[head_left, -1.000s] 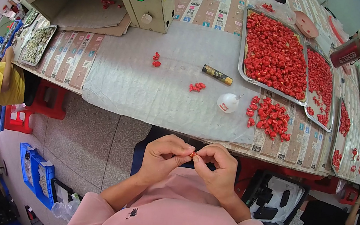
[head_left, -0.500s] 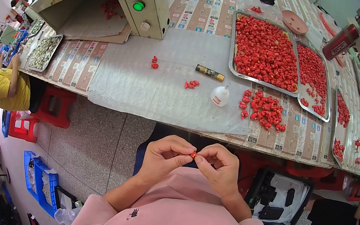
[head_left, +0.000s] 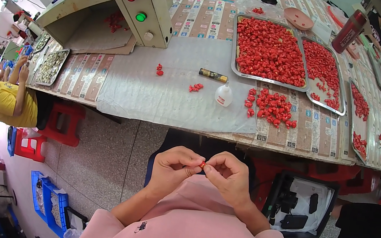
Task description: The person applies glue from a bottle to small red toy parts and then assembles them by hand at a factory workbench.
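Observation:
A small glossy red piece (head_left: 202, 164) sits pinched between the fingertips of my left hand (head_left: 174, 165) and my right hand (head_left: 229, 175), in front of my chest and just off the table's near edge. Its exact kind is too small to make out. On the table beyond lie a loose pile of similar red pieces (head_left: 276, 108), a small cluster of red pieces (head_left: 196, 88) and another red pair (head_left: 160, 70). Close to these stand a white squeeze bottle (head_left: 223, 96) with a thin nozzle and a black-and-gold tube (head_left: 213, 75) lying on its side.
Metal trays (head_left: 235, 59) heaped with red pieces fill the table's right side, near a dark red flask (head_left: 349, 32). A beige machine box (head_left: 158, 20) with red and green buttons stands left. A black crate (head_left: 332, 209) is right of my lap; a co-worker in yellow (head_left: 13, 103) sits far left.
The view has shifted slightly, so the table items appear a little further left. Both my hands keep the red piece pinched in nearly the same place. The co-worker's hands are raised higher.

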Motion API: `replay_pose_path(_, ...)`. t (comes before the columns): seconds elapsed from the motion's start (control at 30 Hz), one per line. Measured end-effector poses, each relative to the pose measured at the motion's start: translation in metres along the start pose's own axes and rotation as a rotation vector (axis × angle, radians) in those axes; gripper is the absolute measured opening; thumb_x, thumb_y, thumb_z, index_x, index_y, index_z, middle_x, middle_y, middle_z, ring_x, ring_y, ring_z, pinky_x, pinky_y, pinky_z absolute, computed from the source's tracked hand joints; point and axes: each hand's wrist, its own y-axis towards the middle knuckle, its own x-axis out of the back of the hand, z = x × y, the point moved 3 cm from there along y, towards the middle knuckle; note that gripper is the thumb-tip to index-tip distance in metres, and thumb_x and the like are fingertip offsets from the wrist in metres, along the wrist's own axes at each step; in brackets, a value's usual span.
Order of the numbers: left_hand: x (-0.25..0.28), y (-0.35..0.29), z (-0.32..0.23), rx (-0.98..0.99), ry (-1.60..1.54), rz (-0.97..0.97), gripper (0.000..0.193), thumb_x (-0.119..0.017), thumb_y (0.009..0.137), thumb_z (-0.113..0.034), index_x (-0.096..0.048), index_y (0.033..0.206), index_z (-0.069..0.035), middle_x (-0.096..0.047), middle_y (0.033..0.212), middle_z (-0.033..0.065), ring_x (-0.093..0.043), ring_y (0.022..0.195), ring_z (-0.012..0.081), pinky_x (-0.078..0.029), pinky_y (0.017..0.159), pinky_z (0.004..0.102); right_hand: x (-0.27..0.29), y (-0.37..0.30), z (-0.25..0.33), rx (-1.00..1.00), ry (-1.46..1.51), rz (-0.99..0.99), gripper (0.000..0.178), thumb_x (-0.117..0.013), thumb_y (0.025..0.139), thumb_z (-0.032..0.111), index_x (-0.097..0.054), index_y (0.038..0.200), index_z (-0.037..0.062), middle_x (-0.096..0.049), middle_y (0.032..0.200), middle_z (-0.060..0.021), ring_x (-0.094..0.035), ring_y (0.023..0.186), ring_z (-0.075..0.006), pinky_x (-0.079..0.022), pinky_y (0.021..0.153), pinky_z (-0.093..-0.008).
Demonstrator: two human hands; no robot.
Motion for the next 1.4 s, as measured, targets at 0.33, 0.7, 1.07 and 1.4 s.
replay_pose_path(0.33,-0.003,-0.001,-0.001,0.034,-0.006,-0.005,0.021,-0.067,0.072,0.013,-0.068,0.082,-0.005,-0.063,0.093,0.0102,-0.061,0.088,0.0173,-0.052,0.077,0.0262,0.002,-0.002,0.001,0.002,0.012,0.010,0.004,-0.062,0.080,-0.004,-0.060,0.084,-0.0034,-0.055,0.086,-0.0040,-0.055,0.072,-0.0062,-0.045,0.060,-0.0185)
replay_pose_path(0.7,0.001,0.005,0.005,0.037,-0.035,0.006,0.020,-0.067,0.074,0.012,-0.069,0.087,-0.002,-0.063,0.095,0.0096,-0.061,0.089,0.0160,-0.052,0.079,0.0254,0.002,0.006,0.000,-0.012,0.016,-0.001,0.004,-0.062,0.081,-0.003,-0.060,0.083,-0.0026,-0.055,0.086,-0.0032,-0.053,0.071,-0.0056,-0.044,0.060,-0.0181)
replay_pose_path(1.07,0.012,0.018,0.012,0.051,-0.033,-0.008,0.019,-0.066,0.074,0.011,-0.069,0.088,-0.002,-0.063,0.094,0.0090,-0.061,0.088,0.0158,-0.051,0.079,0.0254,0.000,0.022,-0.012,-0.141,0.075,0.004,0.004,-0.062,0.082,-0.002,-0.059,0.084,-0.0015,-0.055,0.085,-0.0023,-0.053,0.072,-0.0052,-0.044,0.060,-0.0181)
replay_pose_path(1.4,0.020,0.036,0.024,0.107,-0.160,0.029,0.020,-0.065,0.076,0.011,-0.067,0.092,-0.001,-0.060,0.097,0.0093,-0.060,0.090,0.0161,-0.050,0.082,0.0273,0.002,0.040,-0.016,-0.179,0.034,-0.002,0.006,-0.064,0.081,-0.002,-0.058,0.084,-0.0005,-0.055,0.084,-0.0016,-0.052,0.073,-0.0044,-0.043,0.061,-0.0178)
